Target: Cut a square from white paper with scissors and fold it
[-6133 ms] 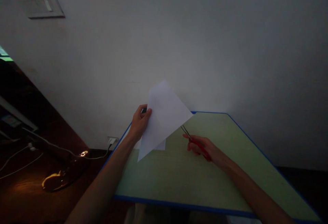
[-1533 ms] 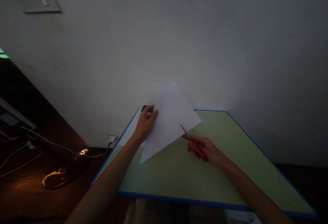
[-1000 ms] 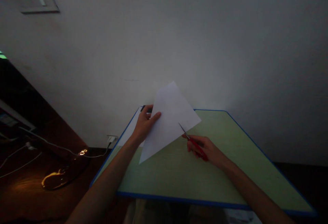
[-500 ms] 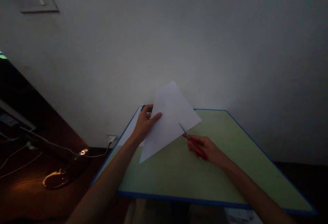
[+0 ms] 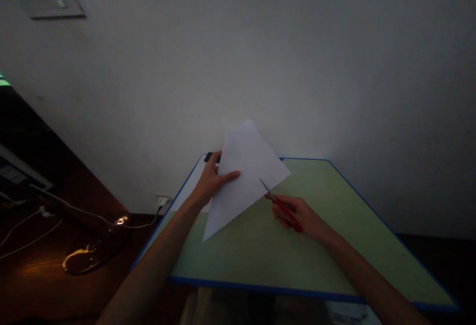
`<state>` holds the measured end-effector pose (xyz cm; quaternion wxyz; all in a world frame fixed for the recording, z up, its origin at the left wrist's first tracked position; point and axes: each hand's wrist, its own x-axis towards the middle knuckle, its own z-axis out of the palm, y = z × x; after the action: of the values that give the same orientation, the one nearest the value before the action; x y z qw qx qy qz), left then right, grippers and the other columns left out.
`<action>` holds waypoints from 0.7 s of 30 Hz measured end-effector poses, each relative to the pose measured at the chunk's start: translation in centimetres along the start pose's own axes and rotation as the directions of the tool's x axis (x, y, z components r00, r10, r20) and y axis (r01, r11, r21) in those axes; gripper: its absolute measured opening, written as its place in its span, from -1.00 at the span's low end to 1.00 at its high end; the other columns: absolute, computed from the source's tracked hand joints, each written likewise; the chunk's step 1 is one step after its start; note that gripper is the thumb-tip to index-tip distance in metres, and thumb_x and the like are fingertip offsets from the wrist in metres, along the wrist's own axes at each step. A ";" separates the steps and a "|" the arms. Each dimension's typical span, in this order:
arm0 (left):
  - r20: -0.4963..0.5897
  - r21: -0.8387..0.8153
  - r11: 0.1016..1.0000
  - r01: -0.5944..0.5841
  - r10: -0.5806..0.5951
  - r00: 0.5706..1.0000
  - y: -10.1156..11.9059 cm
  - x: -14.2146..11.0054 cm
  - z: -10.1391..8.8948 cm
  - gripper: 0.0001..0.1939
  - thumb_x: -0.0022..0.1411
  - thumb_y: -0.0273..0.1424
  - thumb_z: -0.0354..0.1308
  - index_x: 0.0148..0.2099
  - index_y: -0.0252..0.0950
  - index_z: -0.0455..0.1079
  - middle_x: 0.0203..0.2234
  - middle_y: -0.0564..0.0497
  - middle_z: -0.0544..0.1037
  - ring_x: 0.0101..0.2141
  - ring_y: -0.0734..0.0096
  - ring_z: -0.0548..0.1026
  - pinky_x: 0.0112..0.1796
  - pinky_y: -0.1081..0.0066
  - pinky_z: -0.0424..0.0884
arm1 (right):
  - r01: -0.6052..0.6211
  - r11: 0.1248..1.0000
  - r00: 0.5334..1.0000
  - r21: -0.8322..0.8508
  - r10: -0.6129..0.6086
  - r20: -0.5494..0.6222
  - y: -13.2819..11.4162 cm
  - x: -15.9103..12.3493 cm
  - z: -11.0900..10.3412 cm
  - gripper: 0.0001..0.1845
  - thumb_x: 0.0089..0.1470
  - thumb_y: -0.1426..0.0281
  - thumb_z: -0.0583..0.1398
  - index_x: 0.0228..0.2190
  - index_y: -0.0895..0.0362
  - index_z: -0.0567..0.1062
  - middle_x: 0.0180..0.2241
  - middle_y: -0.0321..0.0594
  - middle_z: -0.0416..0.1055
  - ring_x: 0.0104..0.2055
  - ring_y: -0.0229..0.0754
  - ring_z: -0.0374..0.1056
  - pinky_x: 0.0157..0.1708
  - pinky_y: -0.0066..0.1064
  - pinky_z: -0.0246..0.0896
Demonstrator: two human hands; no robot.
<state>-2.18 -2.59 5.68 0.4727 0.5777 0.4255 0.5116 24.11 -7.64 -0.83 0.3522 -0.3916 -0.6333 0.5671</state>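
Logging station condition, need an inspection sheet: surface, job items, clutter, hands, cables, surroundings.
Surface: pale green table, blue edging
Job items: white sheet, tilted; red-handled scissors, one blade in front of it
Clutter: second white paper at left; black object beyond left hand, unidentifiable
Hands: bare; left hand holds sheet, right hand scissors
Cables: white cable left of table, near wall socket; others farther left
Surroundings: dim; wall behind table

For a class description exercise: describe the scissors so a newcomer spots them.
Find the blue-edged green table. Above it, the right hand grips the scissors, one blade over the white sheet's lower edge. Red handles set them apart from that plain sheet.
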 end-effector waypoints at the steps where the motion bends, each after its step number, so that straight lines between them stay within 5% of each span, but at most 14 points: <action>1: 0.001 0.000 1.000 -0.002 0.002 1.000 0.0 0.0 0.0 -0.23 -0.05 -0.31 0.43 0.16 -0.17 0.15 -0.26 -0.09 0.60 -0.39 0.13 0.61 -0.45 0.23 0.59 | 0.003 1.000 1.000 0.003 -0.003 0.000 0.0 0.0 0.0 -0.55 0.09 0.04 0.25 -0.22 0.19 0.51 -0.49 -0.33 0.30 -0.59 -0.39 0.16 -0.62 -0.48 -0.02; 21: -0.008 0.010 1.000 -0.006 0.006 1.000 -0.1 0.1 0.1 -0.24 -0.05 -0.29 0.43 0.16 -0.18 0.17 -0.22 -0.12 0.59 -0.36 0.12 0.61 -0.41 0.21 0.59 | 0.008 1.000 1.000 -0.020 -0.008 0.001 0.3 -0.1 -0.1 -0.37 0.11 0.01 0.24 0.07 0.17 0.47 -0.58 -0.40 0.18 -0.61 -0.38 0.09 -0.65 -0.49 -0.09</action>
<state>-2.10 -2.48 5.59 0.4666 0.5794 0.4283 0.5129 24.28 -7.71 -1.08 0.3502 -0.3924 -0.6407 0.5594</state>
